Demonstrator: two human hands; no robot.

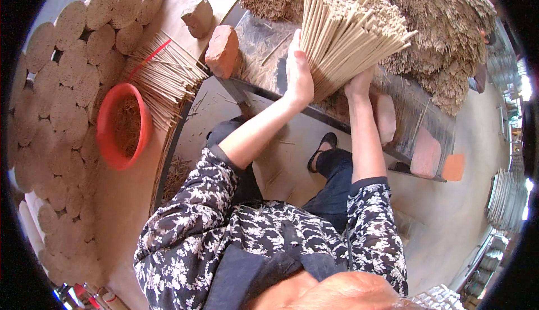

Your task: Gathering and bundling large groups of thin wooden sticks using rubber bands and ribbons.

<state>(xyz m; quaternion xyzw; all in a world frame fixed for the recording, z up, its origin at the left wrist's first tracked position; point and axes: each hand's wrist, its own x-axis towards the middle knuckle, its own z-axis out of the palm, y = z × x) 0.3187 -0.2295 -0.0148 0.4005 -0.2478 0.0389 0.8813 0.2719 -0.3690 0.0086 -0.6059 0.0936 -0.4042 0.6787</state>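
A thick bundle of thin tan incense sticks [348,35] is held upright over the bench between my two hands, its tops fanning apart. My left hand [298,74] presses along the bundle's left side, thumb and fingers pointing up. Against its lower right side sits my right hand [359,83], with its fingers mostly hidden behind the sticks. Just beyond the bundle lies a large heap of similar sticks [435,35] on the bench [269,49].
Round brown bundles [73,102] are stacked at the left. Beside them are a red bowl [147,122] and loose sticks [174,77]. A brick [222,52] and a brown lump [197,18] stand near the bench's left end; reddish blocks [426,152] rest along its right side.
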